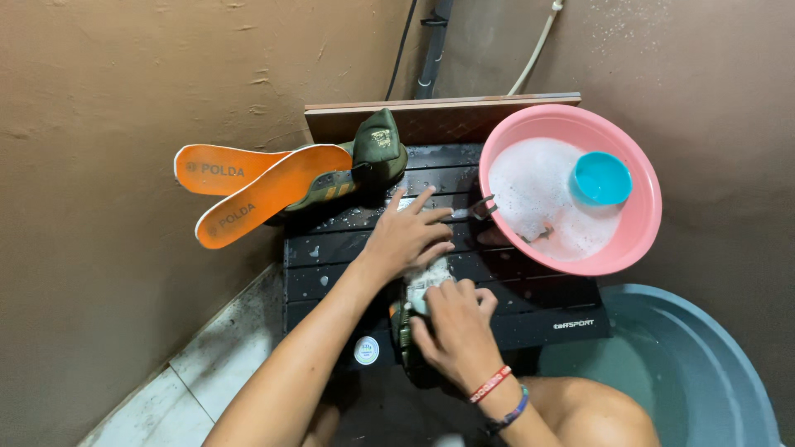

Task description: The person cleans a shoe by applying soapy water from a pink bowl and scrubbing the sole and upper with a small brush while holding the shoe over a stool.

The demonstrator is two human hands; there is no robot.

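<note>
A dark green shoe [402, 331] lies on a black slatted platform [530, 298], covered in white suds. My left hand [406, 236] presses down on the shoe's front. My right hand [451, 327] is closed on something at the shoe's middle; whether it is a brush or cloth is hidden by the fingers and foam. Red and blue bands circle my right wrist. A second green shoe [368, 157] leans at the platform's back, with two orange insoles [248, 190] sticking out to its left.
A pink basin [642, 236] of soapy water holds a small blue cup [600, 178] at the right. A large grey-blue tub [712, 364] sits at lower right. Brown walls close in behind and left; a wooden board and pipes stand at the back.
</note>
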